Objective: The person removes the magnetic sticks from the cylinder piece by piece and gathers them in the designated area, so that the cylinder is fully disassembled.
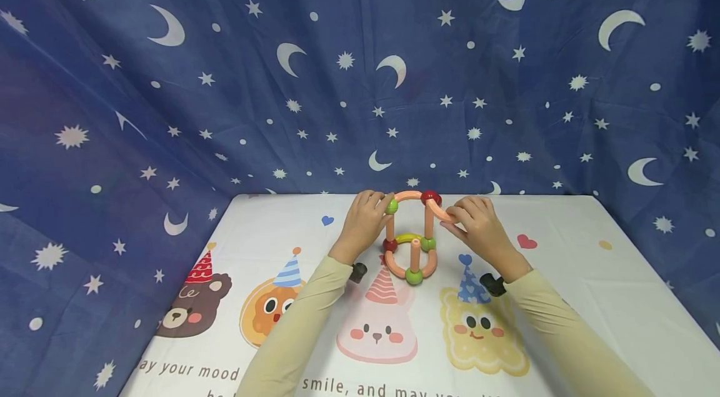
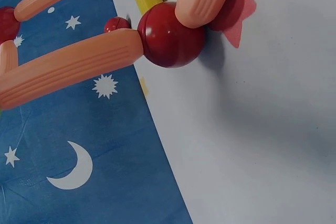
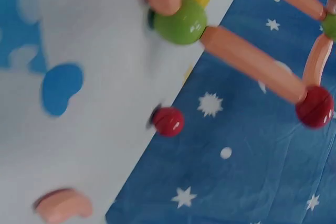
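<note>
A toy frame of peach-orange sticks and coloured balls stands on the white table. My left hand (image 1: pixel 362 222) grips it at the upper green ball (image 1: pixel 392 206), above an upright stick (image 1: pixel 390 228). With my right hand (image 1: pixel 480 228) I pinch the end of a curved orange stick (image 1: pixel 437 211), whose other end meets the upper red ball (image 1: pixel 430 198). The base ring has a lower red ball (image 2: pixel 173 35), a lower green ball (image 3: pixel 181 22) and a yellow curved stick (image 1: pixel 407 238). At its front, a short upright stick (image 1: pixel 415 254) rises from another green ball (image 1: pixel 414 276). Neither wrist view shows fingers.
A loose red ball (image 3: pixel 168 121) lies near the table's far edge, with a loose orange piece (image 3: pixel 63 206) nearby on the table. Behind the table hangs a blue curtain (image 1: pixel 360 72) with moons and stars. The white tablecloth (image 1: pixel 562 247) has printed cartoon figures.
</note>
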{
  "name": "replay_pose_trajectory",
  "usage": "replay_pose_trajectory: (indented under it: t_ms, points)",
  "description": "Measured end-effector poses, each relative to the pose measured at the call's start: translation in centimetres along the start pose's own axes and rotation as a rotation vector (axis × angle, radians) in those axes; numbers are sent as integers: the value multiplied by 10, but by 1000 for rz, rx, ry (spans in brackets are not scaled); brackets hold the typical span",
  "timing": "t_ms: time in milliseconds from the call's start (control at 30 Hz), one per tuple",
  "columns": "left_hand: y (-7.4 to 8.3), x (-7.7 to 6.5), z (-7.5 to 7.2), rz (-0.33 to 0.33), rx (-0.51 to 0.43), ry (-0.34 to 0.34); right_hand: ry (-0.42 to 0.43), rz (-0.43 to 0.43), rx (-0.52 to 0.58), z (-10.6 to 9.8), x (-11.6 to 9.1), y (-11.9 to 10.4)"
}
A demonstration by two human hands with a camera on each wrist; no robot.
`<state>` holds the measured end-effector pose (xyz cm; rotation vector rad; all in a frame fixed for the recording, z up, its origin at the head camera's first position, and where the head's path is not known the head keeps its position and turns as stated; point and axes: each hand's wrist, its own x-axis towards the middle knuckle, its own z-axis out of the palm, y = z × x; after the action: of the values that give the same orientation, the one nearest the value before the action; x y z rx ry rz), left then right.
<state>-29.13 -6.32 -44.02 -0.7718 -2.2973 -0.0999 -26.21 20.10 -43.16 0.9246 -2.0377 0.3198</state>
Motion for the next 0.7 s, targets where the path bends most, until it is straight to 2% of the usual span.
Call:
replay_pose_trajectory:
  t_ms: [267, 400, 700]
  points:
    - [2, -2, 2, -16, -21, -14, -14, 63, -51, -20, -26, 25]
    - [3, -2, 2, -17, -30, 2, -5, 71, -77, -32, -42, 40]
    - [3, -3, 0, -27, -43, -2, -50, 83, -135, -48, -79, 76]
